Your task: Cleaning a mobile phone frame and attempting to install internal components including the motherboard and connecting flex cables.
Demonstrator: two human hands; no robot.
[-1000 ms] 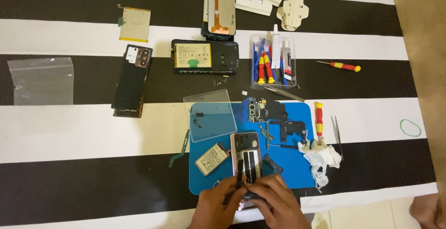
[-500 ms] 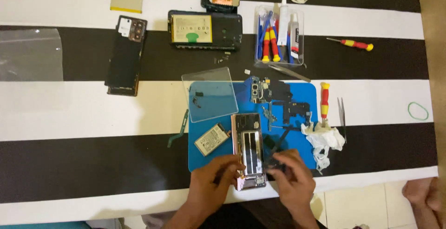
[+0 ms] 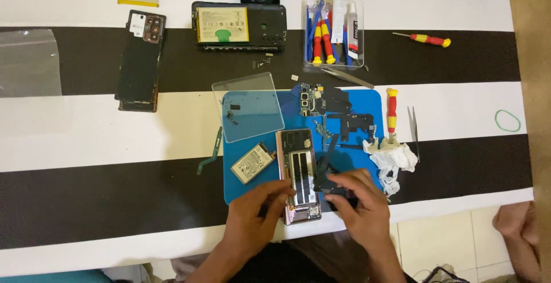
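- I'm working on the opened bronze-edged phone frame with two black strips inside (image 3: 299,175), which is lying on the blue rectangular work mat (image 3: 359,102) at the near edge of the black-and-white striped table (image 3: 86,128).
- Its long axis is running straight away from me, camera end pointing to the far side, bottom end toward my lap.
- My left hand (image 3: 252,223) is sitting just left of the frame's lower half, fingers curled and pinching its left edge to steady it.
- My right hand (image 3: 359,205) is just right of the frame, fingertips clenched on a small dark flat part (image 3: 338,192); can't tell exactly what it is.
- So the frame is lying between both hands, the left one touching it, the right one a touch farther off.
- A small silver battery (image 3: 253,162) is resting tilted just left of the frame.
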